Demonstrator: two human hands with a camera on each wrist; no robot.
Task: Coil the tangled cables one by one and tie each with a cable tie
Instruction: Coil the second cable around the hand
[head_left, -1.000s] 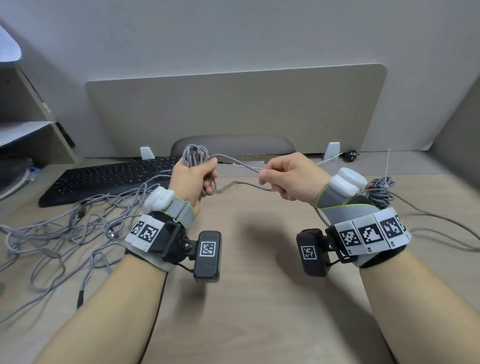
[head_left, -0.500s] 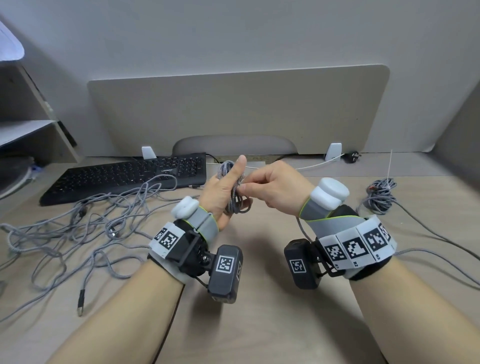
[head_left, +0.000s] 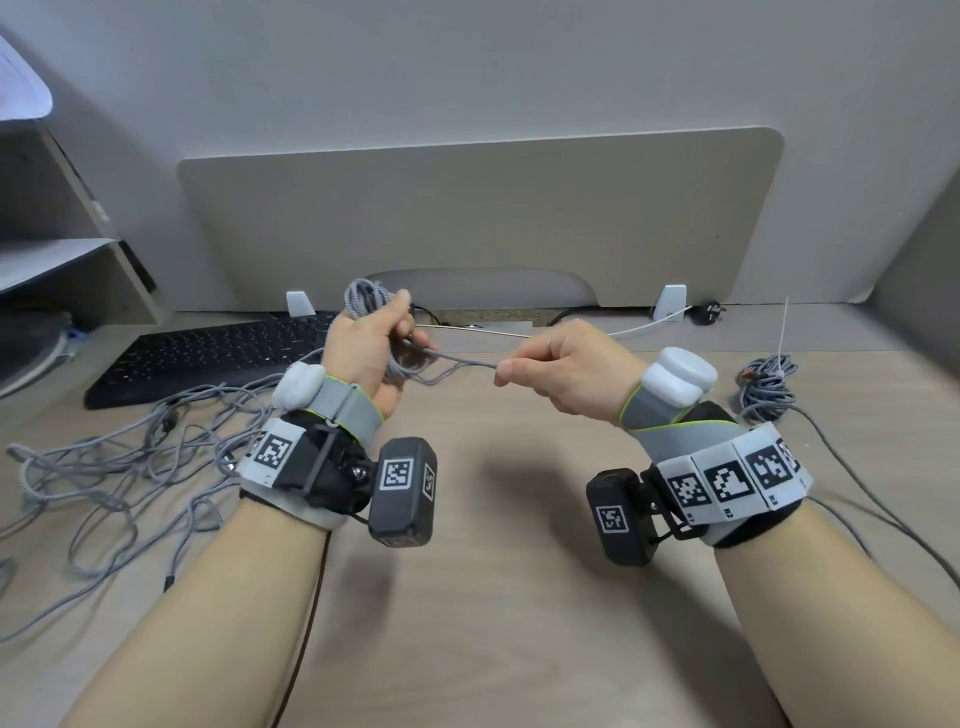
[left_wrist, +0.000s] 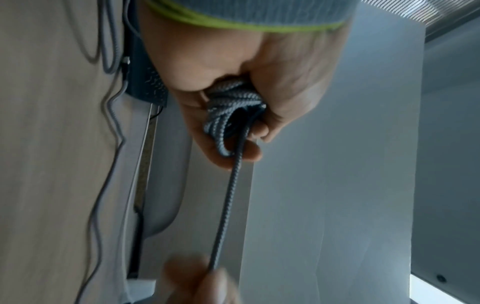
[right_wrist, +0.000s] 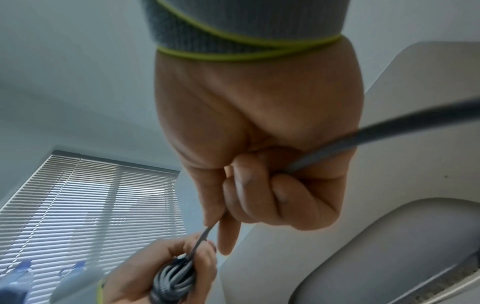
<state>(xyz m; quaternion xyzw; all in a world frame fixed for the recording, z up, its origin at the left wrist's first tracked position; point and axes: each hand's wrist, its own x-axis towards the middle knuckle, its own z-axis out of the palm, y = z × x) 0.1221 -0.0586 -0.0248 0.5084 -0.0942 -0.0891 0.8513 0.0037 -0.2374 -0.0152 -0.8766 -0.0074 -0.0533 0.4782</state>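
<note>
My left hand (head_left: 382, 345) grips a small coil of grey braided cable (head_left: 365, 300) above the desk; the coil (left_wrist: 228, 107) fills its palm in the left wrist view. A free strand (head_left: 457, 364) runs from the coil to my right hand (head_left: 524, 366), which pinches it between thumb and forefinger, fingers curled. The strand (right_wrist: 363, 135) passes on through that fist and out behind it. A tangle of grey cables (head_left: 119, 467) lies on the desk at the left. A coiled cable (head_left: 768, 382) with a white cable tie (head_left: 783, 332) standing up from it lies at the right.
A black keyboard (head_left: 208, 353) lies at the back left. A beige divider panel (head_left: 478, 223) stands along the desk's rear edge. Shelves (head_left: 57, 260) stand at the far left. Loose grey cable (head_left: 857, 467) trails along the right side of the wooden desk (head_left: 493, 597).
Half a second ago the hands were together at the coil. Now my right hand has drawn away to the right, pulling a strand taut, and my left hand has lifted the coil.
</note>
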